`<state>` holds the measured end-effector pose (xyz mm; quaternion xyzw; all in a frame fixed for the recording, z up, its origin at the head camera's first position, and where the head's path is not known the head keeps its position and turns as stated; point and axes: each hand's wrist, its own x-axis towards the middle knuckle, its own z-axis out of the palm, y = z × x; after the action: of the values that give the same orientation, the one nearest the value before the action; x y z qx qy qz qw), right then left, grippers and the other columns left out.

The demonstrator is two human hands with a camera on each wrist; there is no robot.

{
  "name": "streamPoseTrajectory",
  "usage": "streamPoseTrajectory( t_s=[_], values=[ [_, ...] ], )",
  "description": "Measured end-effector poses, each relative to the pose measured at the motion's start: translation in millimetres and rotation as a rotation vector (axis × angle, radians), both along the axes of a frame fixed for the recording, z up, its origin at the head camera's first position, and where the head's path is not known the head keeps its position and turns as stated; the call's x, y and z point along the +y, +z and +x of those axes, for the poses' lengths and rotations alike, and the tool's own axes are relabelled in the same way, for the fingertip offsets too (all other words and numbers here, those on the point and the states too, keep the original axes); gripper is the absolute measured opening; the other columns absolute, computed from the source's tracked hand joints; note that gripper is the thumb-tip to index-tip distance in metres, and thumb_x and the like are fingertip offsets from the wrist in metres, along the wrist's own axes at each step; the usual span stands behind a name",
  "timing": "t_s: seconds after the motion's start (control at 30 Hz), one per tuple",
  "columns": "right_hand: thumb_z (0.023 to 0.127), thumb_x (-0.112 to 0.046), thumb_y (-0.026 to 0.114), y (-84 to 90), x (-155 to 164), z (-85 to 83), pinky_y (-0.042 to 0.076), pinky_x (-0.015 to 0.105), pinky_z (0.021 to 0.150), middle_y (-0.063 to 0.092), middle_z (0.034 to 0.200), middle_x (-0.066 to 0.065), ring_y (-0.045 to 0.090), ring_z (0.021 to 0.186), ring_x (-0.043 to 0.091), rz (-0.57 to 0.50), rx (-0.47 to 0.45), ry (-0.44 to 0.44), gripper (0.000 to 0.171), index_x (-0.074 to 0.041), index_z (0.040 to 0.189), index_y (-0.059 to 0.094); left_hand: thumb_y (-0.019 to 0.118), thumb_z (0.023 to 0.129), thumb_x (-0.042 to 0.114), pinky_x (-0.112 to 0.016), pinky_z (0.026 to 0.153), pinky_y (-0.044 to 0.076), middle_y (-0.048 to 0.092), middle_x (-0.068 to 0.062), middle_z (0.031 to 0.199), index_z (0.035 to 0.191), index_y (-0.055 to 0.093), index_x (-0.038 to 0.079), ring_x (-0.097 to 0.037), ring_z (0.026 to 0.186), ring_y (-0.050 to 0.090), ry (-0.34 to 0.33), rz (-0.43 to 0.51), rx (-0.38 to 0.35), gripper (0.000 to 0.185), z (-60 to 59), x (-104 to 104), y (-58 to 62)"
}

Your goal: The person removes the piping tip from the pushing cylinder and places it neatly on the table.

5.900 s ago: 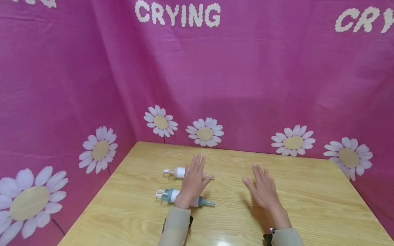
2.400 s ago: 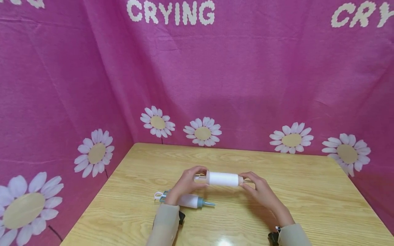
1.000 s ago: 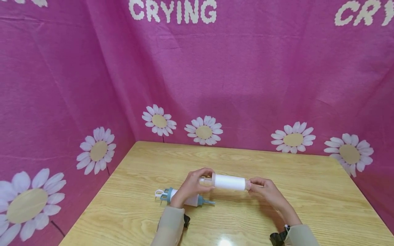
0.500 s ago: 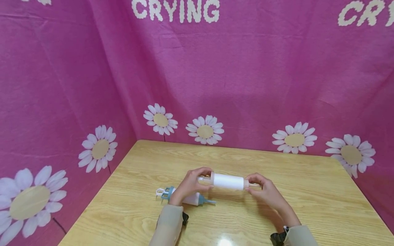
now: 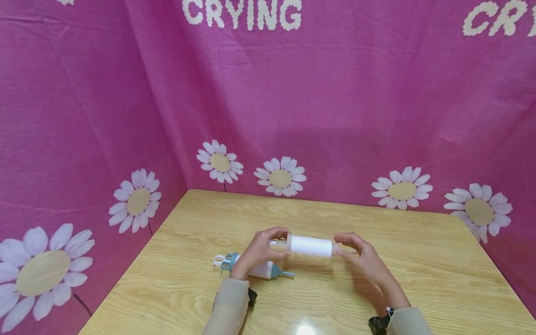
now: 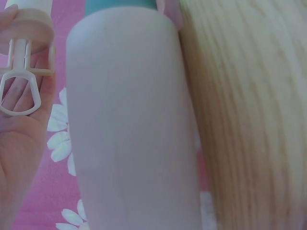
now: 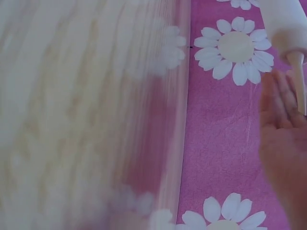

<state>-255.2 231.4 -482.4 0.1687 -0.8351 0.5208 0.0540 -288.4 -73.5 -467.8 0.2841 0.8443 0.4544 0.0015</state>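
Observation:
A white syringe-like dispenser (image 5: 311, 246) with pale pink ends is held level above the table. My left hand (image 5: 260, 249) grips its left end, thumb and fingers around the pink cap; its ring handle (image 6: 20, 93) shows in the left wrist view. At the other end my right hand (image 5: 363, 256) holds the collar and thin nozzle (image 7: 298, 81) between thumb and fingers. A second dispenser (image 5: 263, 270), with blue-green ends and a white ring, lies on the table below my left wrist, which partly hides it.
The light wooden table (image 5: 402, 246) carries both hands' shadows. Pink cloth (image 5: 335, 93) with daisies and white letters hangs behind it and along its left side. Black wrist straps (image 5: 378, 324) sit at the sleeve cuffs.
Earlier both hands hovered with fingers extended; since then they have lifted the pink-ended dispenser off the table. Over the last second, my right fingers have spread and shifted at the nozzle end.

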Motion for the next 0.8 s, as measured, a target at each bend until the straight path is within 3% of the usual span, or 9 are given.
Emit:
streamPoseTrajectory(
  t_s=[0.13, 0.3, 0.4, 0.57, 0.8],
  values=[
    [0.098, -0.027, 0.049, 0.9, 0.6, -1.5, 0.050, 0.025, 0.079, 0.066, 0.101, 0.007, 0.057, 0.089, 0.002, 0.008, -0.098, -0.008, 0.030, -0.002, 0.109, 0.062, 0.077, 0.076, 0.028, -0.033, 0.095, 0.048, 0.064, 0.004, 0.118, 0.122, 0.058, 0.021, -0.013, 0.107, 0.060, -0.006, -0.003, 0.005, 0.050, 1.3, 0.7, 1.1],
    [0.099, -0.026, 0.046, 2.1, -1.0, -1.7, 0.051, 0.031, 0.070, 0.064, 0.079, 0.015, 0.059, 0.073, 0.019, -0.025, -0.177, 0.038, 0.036, 0.005, 0.093, 0.063, 0.077, 0.076, 0.029, -0.033, 0.095, 0.049, 0.064, 0.003, 0.118, 0.122, 0.058, 0.021, -0.014, 0.108, 0.061, -0.017, -0.001, 0.012, 0.050, 1.7, 1.4, 1.8],
    [0.096, -0.026, 0.051, 2.2, -1.8, -1.0, 0.052, 0.032, 0.070, 0.064, 0.082, 0.015, 0.060, 0.074, 0.019, -0.037, -0.189, 0.041, 0.031, 0.002, 0.094, 0.064, 0.077, 0.076, 0.029, -0.033, 0.095, 0.049, 0.064, 0.003, 0.118, 0.122, 0.058, 0.021, -0.015, 0.108, 0.061, -0.018, -0.002, 0.014, 0.050, 1.7, 1.2, 2.3],
    [0.090, -0.025, 0.061, 1.4, -2.0, -0.6, 0.055, 0.032, 0.078, 0.063, 0.105, 0.012, 0.062, 0.092, 0.009, -0.057, -0.180, 0.041, 0.026, -0.002, 0.104, 0.062, 0.078, 0.076, 0.027, -0.033, 0.094, 0.049, 0.064, 0.004, 0.118, 0.122, 0.058, 0.020, -0.014, 0.108, 0.061, -0.010, -0.012, 0.019, 0.050, 1.3, 0.8, 3.1],
    [0.083, -0.023, 0.071, 2.3, -2.2, -0.6, 0.048, 0.031, 0.086, 0.063, 0.111, 0.007, 0.056, 0.101, 0.007, -0.003, -0.046, 0.013, 0.030, -0.012, 0.109, 0.061, 0.078, 0.076, 0.024, -0.034, 0.096, 0.048, 0.064, 0.004, 0.118, 0.121, 0.058, 0.021, -0.012, 0.107, 0.060, 0.003, -0.011, 0.003, 0.050, 0.1, -0.2, 3.8]
  ],
)
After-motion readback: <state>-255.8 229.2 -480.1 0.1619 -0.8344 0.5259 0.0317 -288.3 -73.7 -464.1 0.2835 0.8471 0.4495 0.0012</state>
